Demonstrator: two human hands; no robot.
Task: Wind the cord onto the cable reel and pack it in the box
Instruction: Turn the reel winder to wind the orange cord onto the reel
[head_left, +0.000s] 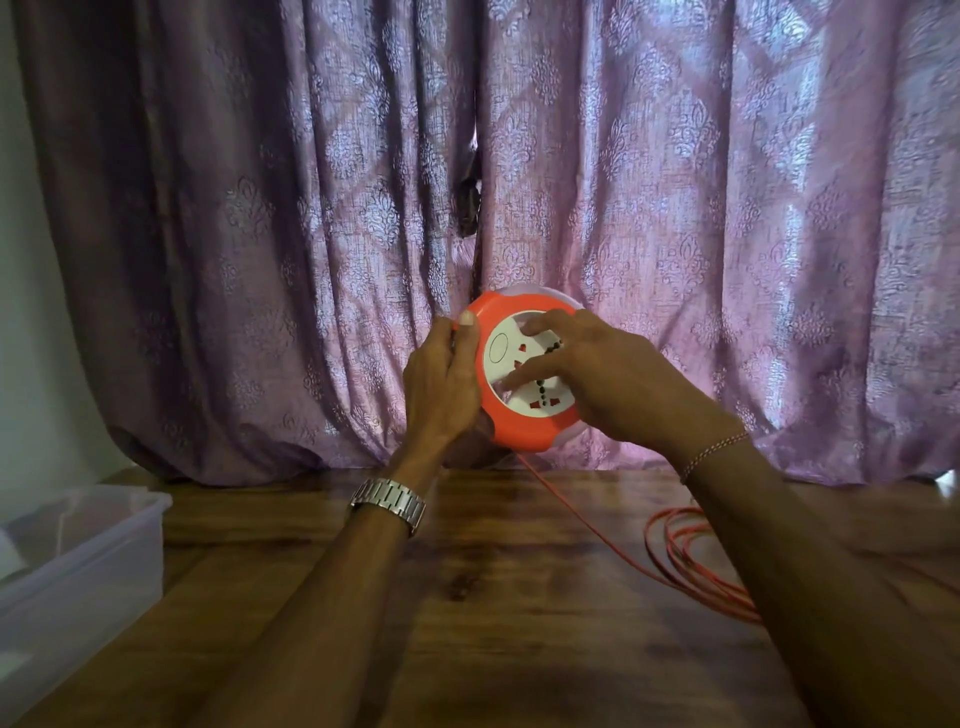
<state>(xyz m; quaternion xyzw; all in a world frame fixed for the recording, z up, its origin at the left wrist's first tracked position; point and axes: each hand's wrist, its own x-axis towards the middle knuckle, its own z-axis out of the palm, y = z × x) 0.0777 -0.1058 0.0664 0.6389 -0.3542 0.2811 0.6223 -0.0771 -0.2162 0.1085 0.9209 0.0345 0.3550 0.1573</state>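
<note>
**Orange reel against mauve damask**

The cable reel (521, 435) you hold up is bright orange around its rim, with a white socket face dotted by red and black pin holes. Its cord (675, 556) trails off in the same orange-red. Behind it, your curtain (675, 182) is dusty purple-mauve with a paler damask motif set in a diamond lattice. The table (493, 597) shows dark brown wood grain. The box (104, 551) is translucent, milky white. Your watch (388, 502) is silver metal; your bracelet (711, 453) is pale and beaded.

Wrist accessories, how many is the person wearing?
2: a silver metal link watch on the left wrist, and a thin beaded bracelet on the right wrist. Anything further up the arms is out of view.
</note>
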